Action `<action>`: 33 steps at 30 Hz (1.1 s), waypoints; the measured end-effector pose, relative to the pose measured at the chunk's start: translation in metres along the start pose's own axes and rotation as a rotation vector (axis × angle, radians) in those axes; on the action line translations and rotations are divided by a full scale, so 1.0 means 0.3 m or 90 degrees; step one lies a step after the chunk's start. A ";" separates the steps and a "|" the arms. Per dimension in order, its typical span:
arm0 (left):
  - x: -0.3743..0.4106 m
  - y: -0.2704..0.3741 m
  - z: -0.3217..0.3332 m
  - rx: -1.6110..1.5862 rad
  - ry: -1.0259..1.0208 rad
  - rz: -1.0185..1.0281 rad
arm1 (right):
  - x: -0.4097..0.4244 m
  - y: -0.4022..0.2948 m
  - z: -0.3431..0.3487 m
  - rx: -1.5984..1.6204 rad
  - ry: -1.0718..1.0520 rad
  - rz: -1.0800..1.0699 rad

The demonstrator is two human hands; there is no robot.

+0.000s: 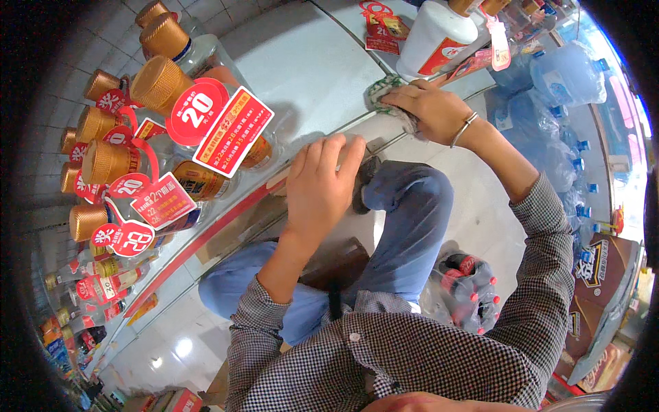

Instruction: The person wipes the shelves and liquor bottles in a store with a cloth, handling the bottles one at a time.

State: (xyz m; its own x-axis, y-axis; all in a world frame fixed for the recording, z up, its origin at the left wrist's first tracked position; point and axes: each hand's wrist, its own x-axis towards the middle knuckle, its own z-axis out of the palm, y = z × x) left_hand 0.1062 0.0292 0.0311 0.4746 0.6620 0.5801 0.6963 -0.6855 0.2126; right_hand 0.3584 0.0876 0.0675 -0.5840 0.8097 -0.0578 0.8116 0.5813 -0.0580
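Under my right hand (435,110), a green and white knitted cloth (383,92) is gripped and pressed against the front edge of the pale shelf (304,56). A thin bangle circles that wrist. Just beyond the cloth stands a white bottle (435,41) with a red label. My left hand (322,185) rests at the shelf's front edge with its fingers apart, holding no visible object. To its left are several clear bottles (216,56) with ribbed gold caps. Red price tags (198,110) hang from their necks.
Shrink-wrapped cola bottles (466,288) stand on the floor to my right. Large blue-tinted water bottles (564,74) line the right side, near a brown carton (592,288). A red strip (221,224) runs along the shelf front. A loose red tag (382,33) lies near the white bottle.
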 end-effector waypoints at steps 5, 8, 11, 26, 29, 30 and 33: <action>0.003 0.001 0.002 -0.007 0.006 0.004 | -0.106 0.004 0.000 -0.124 0.074 0.085; -0.003 0.008 0.003 0.010 0.020 -0.001 | -0.203 -0.046 -0.081 -0.032 0.029 0.217; 0.000 0.001 -0.010 0.045 0.032 -0.042 | -0.292 -0.040 -0.106 0.191 0.121 0.299; 0.045 -0.057 -0.017 0.208 -0.055 -0.063 | 0.083 -0.527 0.467 0.363 0.549 0.230; 0.041 -0.049 -0.019 0.193 -0.056 -0.049 | 0.031 -0.351 0.469 0.333 0.631 0.359; 0.043 -0.043 -0.028 0.191 -0.053 -0.046 | 0.017 -0.261 0.459 0.385 0.671 0.422; 0.043 -0.033 -0.035 0.157 -0.050 -0.037 | -0.074 -0.073 0.469 0.363 0.699 0.493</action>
State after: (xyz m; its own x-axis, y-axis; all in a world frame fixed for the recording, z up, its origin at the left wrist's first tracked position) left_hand 0.0997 0.0413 0.0447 0.4640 0.7259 0.5077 0.8288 -0.5580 0.0405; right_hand 0.3517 0.0457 -0.0702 0.5037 0.7032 0.5017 0.6435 0.0820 -0.7610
